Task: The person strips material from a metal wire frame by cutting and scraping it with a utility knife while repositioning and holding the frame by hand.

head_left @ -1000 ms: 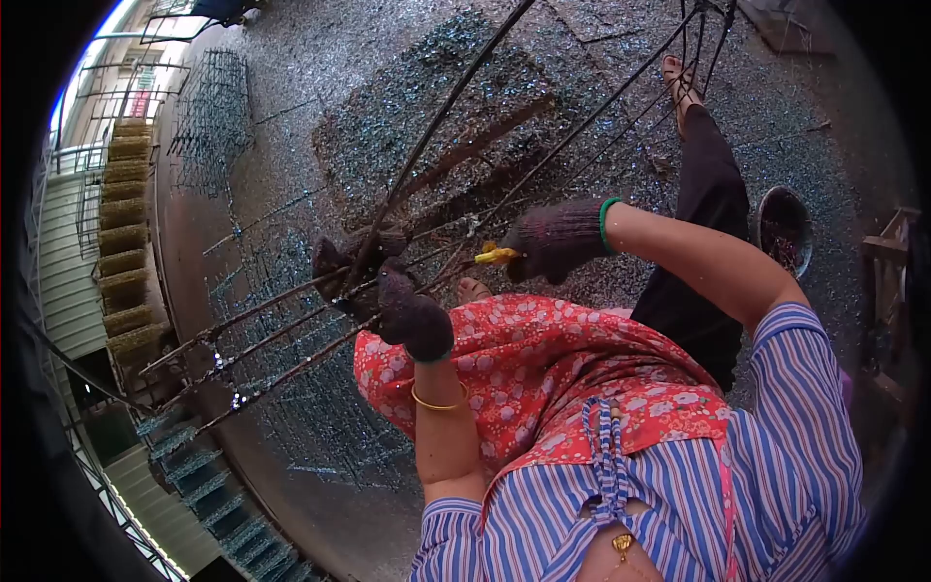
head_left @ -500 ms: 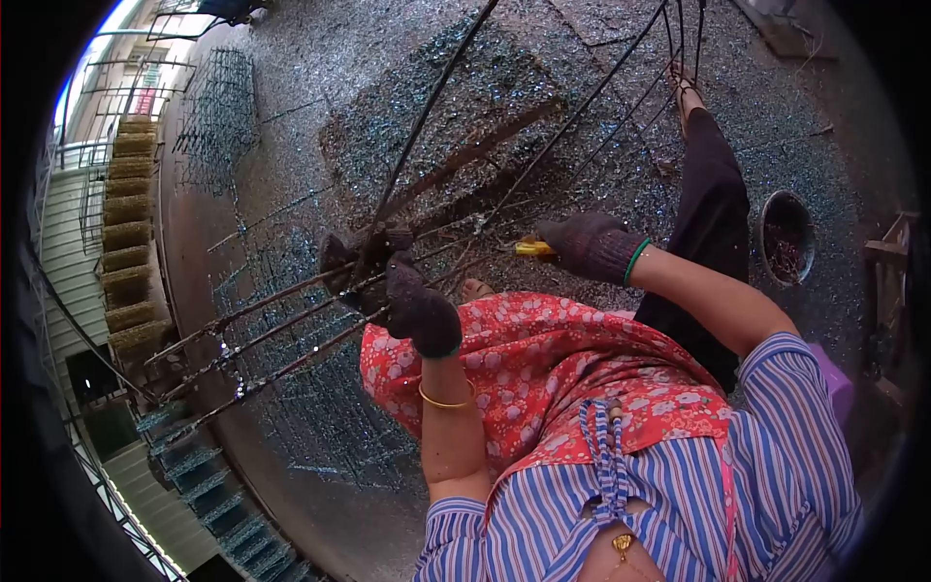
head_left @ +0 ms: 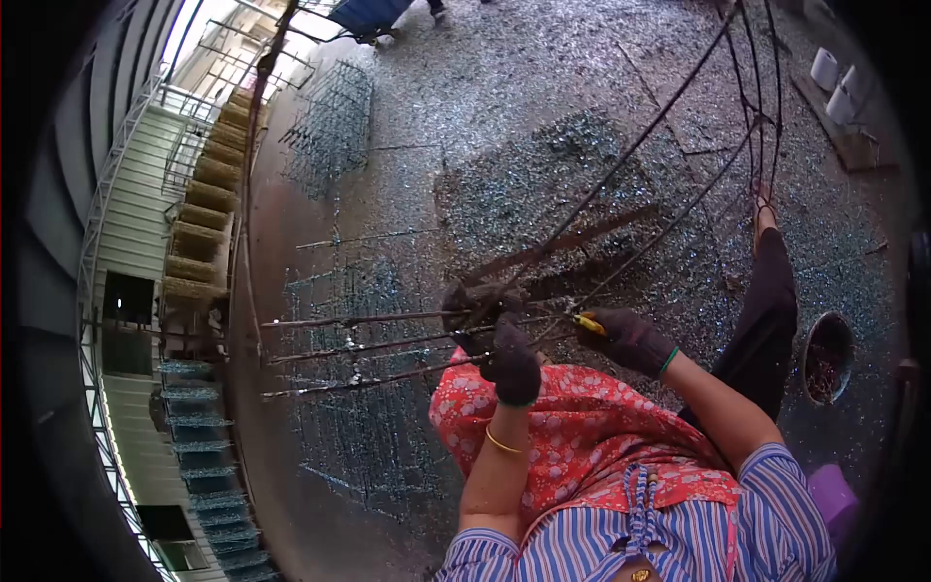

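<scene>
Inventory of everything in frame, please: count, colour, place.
rods: several, dark, around the hands
tool: one, yellow, right hand
basin: one, grey, far right
white rolls: at least two, top right
plastic object: one, purple, lower right
cart or bin: one, blue, top
tiered stacks: many, golden-brown above teal, left
mesh bundle: one, bluish, upper left
floor debris: uncountable, glittery
apron: one, red floral, lap
bracelet: one, gold, left wrist
left hand: one, dark-gloved, at rods
right hand: one, dark-gloved, right of it
</scene>
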